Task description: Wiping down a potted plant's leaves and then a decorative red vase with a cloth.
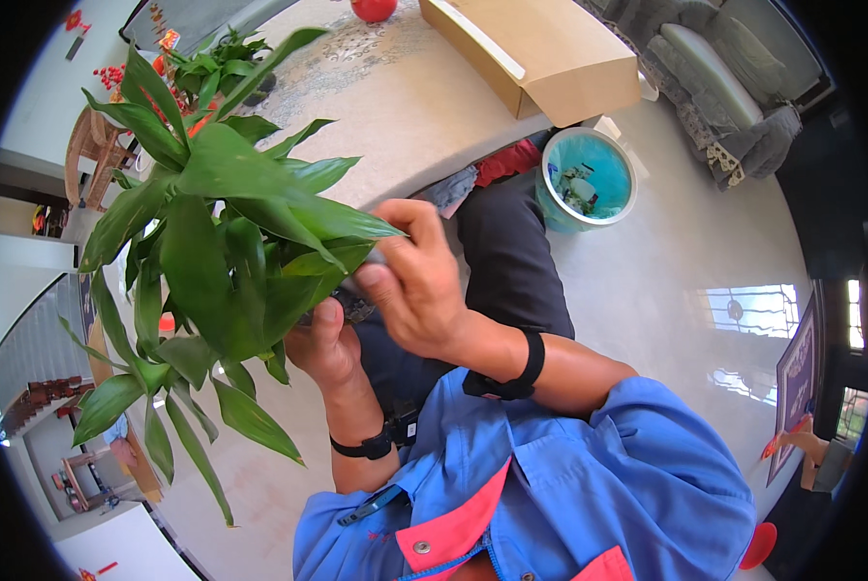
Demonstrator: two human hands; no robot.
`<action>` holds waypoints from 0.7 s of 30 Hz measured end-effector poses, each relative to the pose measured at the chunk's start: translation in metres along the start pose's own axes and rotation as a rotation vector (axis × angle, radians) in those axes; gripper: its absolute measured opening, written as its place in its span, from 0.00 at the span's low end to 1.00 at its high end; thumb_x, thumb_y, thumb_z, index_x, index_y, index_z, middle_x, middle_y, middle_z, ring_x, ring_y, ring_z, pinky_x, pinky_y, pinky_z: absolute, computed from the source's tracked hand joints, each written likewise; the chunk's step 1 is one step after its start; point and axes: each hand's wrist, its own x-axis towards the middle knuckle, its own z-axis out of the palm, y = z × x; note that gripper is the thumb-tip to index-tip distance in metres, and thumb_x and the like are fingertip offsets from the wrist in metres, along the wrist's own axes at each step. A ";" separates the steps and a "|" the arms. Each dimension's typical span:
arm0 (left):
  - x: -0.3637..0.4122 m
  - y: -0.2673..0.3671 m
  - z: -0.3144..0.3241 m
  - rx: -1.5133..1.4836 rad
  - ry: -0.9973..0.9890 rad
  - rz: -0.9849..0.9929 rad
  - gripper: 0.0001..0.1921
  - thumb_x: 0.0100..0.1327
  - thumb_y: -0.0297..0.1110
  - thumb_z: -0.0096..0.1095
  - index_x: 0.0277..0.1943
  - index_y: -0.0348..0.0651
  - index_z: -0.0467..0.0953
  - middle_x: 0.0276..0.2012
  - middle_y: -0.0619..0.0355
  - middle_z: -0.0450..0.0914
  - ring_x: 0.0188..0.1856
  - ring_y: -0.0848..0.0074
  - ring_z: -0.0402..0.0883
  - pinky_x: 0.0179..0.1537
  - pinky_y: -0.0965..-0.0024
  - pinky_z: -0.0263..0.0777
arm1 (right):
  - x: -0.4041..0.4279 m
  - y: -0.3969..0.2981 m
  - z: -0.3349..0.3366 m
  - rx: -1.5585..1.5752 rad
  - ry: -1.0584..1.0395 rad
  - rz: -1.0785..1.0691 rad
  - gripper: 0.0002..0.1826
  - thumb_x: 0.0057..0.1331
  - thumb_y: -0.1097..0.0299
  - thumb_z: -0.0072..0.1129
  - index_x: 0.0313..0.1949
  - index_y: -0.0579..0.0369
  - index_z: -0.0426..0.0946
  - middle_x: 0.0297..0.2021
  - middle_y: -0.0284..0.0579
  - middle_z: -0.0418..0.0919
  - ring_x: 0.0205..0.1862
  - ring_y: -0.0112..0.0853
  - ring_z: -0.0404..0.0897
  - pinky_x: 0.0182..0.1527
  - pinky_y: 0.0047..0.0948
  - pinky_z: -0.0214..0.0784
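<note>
A leafy green potted plant (pixel 223 261) fills the left of the head view, its long leaves hiding most of its container. Below the leaves, a dark glossy pot (pixel 354 303) shows between my hands. My left hand (pixel 328 352) holds this pot from its lower side, thumb up, with the other fingers mostly hidden. Against the pot's upper side, my right hand (pixel 423 283) has its fingers bent and drawn together around a small grey piece (pixel 373 256), possibly cloth. One leaf's tip crosses in front of the right fingers.
Ahead stands a table with a patterned cover (pixel 376 94), bearing an open cardboard box (pixel 543 51) and a red round object (pixel 373 9). A lined waste bin (pixel 586 181) with scraps is beside my knee. Another plant (pixel 223 65) stands beyond; a covered sofa (pixel 717 80) is far right.
</note>
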 end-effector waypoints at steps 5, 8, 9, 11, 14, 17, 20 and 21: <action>0.001 -0.002 0.001 -0.079 -0.013 -0.016 0.38 0.56 0.40 0.80 0.66 0.35 0.69 0.60 0.50 0.76 0.59 0.61 0.78 0.63 0.57 0.75 | -0.011 0.010 0.012 -0.021 0.050 -0.072 0.18 0.66 0.74 0.63 0.56 0.60 0.79 0.50 0.57 0.73 0.47 0.48 0.76 0.49 0.41 0.72; 0.006 -0.005 -0.008 0.045 0.022 0.064 0.38 0.56 0.41 0.80 0.65 0.32 0.69 0.59 0.49 0.77 0.59 0.61 0.79 0.63 0.56 0.74 | -0.027 0.025 0.004 0.028 -0.006 0.127 0.20 0.70 0.74 0.60 0.61 0.57 0.79 0.47 0.53 0.73 0.46 0.44 0.76 0.48 0.37 0.73; 0.006 -0.005 -0.010 0.049 0.023 0.065 0.38 0.56 0.41 0.80 0.65 0.32 0.69 0.59 0.49 0.77 0.59 0.61 0.79 0.63 0.56 0.74 | -0.027 0.023 0.000 0.026 -0.007 0.160 0.16 0.71 0.74 0.60 0.57 0.58 0.80 0.45 0.52 0.73 0.44 0.44 0.77 0.47 0.36 0.73; 0.007 -0.005 -0.013 0.078 0.025 0.120 0.38 0.57 0.41 0.79 0.65 0.32 0.70 0.59 0.49 0.78 0.58 0.61 0.79 0.63 0.56 0.74 | -0.022 0.022 -0.008 -0.035 -0.020 0.211 0.14 0.69 0.75 0.61 0.54 0.60 0.80 0.44 0.53 0.74 0.43 0.45 0.77 0.46 0.37 0.73; 0.004 -0.005 -0.009 0.047 0.001 0.093 0.38 0.57 0.42 0.79 0.65 0.33 0.70 0.58 0.49 0.78 0.58 0.61 0.79 0.63 0.56 0.73 | -0.005 0.011 -0.003 0.056 0.092 0.103 0.14 0.66 0.77 0.63 0.52 0.62 0.77 0.44 0.54 0.75 0.42 0.47 0.77 0.46 0.39 0.73; -0.006 -0.006 -0.002 0.013 -0.072 -0.004 0.37 0.58 0.40 0.79 0.66 0.33 0.69 0.59 0.49 0.77 0.59 0.61 0.79 0.64 0.56 0.73 | -0.001 -0.002 0.006 0.041 0.089 -0.023 0.18 0.62 0.77 0.65 0.52 0.63 0.75 0.43 0.57 0.76 0.43 0.53 0.76 0.46 0.44 0.72; -0.011 -0.005 0.002 -0.001 -0.078 0.031 0.37 0.59 0.38 0.78 0.68 0.33 0.68 0.60 0.49 0.77 0.62 0.61 0.77 0.66 0.56 0.70 | 0.020 0.016 0.010 0.060 0.098 -0.002 0.13 0.64 0.75 0.63 0.47 0.61 0.75 0.40 0.55 0.74 0.41 0.53 0.75 0.43 0.46 0.70; -0.011 -0.004 0.002 -0.005 -0.076 0.037 0.38 0.59 0.37 0.78 0.68 0.33 0.67 0.61 0.49 0.76 0.62 0.61 0.76 0.67 0.56 0.70 | 0.028 0.022 0.009 0.084 0.064 0.061 0.11 0.64 0.74 0.62 0.46 0.60 0.76 0.39 0.54 0.73 0.40 0.53 0.75 0.42 0.46 0.69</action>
